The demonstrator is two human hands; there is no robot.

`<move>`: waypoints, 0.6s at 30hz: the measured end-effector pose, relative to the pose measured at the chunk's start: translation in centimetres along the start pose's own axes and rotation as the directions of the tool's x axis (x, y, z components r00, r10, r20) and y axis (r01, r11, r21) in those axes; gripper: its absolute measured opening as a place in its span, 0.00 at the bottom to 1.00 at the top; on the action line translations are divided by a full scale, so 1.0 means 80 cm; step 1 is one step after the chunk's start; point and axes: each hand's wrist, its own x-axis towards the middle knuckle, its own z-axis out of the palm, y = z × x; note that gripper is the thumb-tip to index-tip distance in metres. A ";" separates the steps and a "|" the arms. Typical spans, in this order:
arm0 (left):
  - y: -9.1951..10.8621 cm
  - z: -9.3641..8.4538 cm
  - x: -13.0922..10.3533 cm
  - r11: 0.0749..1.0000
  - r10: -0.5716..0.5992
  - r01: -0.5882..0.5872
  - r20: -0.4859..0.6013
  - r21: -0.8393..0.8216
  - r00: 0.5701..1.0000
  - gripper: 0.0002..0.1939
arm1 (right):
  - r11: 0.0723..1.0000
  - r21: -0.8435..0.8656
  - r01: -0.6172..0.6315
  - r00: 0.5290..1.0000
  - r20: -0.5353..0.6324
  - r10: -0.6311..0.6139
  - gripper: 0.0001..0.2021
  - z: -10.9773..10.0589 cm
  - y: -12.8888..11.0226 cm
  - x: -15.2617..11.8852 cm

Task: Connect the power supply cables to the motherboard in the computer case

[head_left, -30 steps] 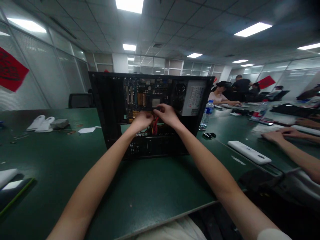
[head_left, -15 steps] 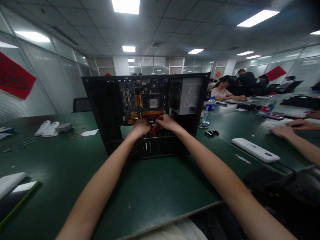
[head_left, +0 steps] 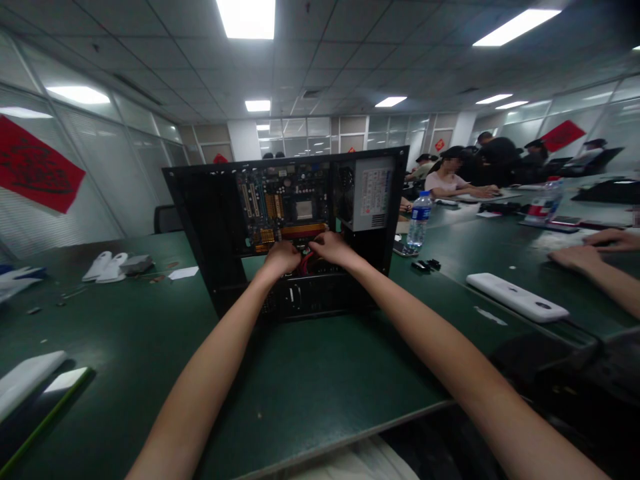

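Note:
An open black computer case (head_left: 200,220) stands upright on the green table, its inside facing me. Inside it are a motherboard (head_left: 280,190) with yellow and orange slots and a grey power supply (head_left: 370,193) at upper right. Red cables (head_left: 305,264) run below the board, between my hands. My left hand (head_left: 281,259) is closed at the left of these cables; what its fingertips hold is hidden. My right hand (head_left: 331,249) pinches at the cables' upper end from the right, just under the orange slots.
A water bottle (head_left: 420,220) and small black parts (head_left: 426,265) lie right of the case, with a white power strip (head_left: 517,297) nearer. Left are white slippers (head_left: 105,267) and a phone with a green edge (head_left: 45,417). A co-worker's hands (head_left: 580,257) rest at far right.
The view has shifted slightly, and the case sits a little further left and tilted in it. Both hands stay at the same cables with almost no movement.

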 end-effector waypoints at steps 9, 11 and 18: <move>0.014 -0.012 -0.005 0.997 -0.050 0.052 -0.027 0.058 0.998 0.17 | 0.999 -0.051 0.006 1.000 -0.001 -0.007 0.15 -0.002 -0.005 -0.006; 0.016 -0.016 -0.006 0.995 -0.061 0.064 -0.042 0.080 0.997 0.17 | 0.999 -0.048 0.000 1.000 -0.005 0.000 0.16 -0.002 -0.006 -0.006; 0.019 -0.023 -0.007 0.994 -0.068 0.071 -0.043 0.085 0.997 0.17 | 0.998 -0.057 -0.005 1.000 -0.007 0.005 0.17 -0.002 -0.007 -0.006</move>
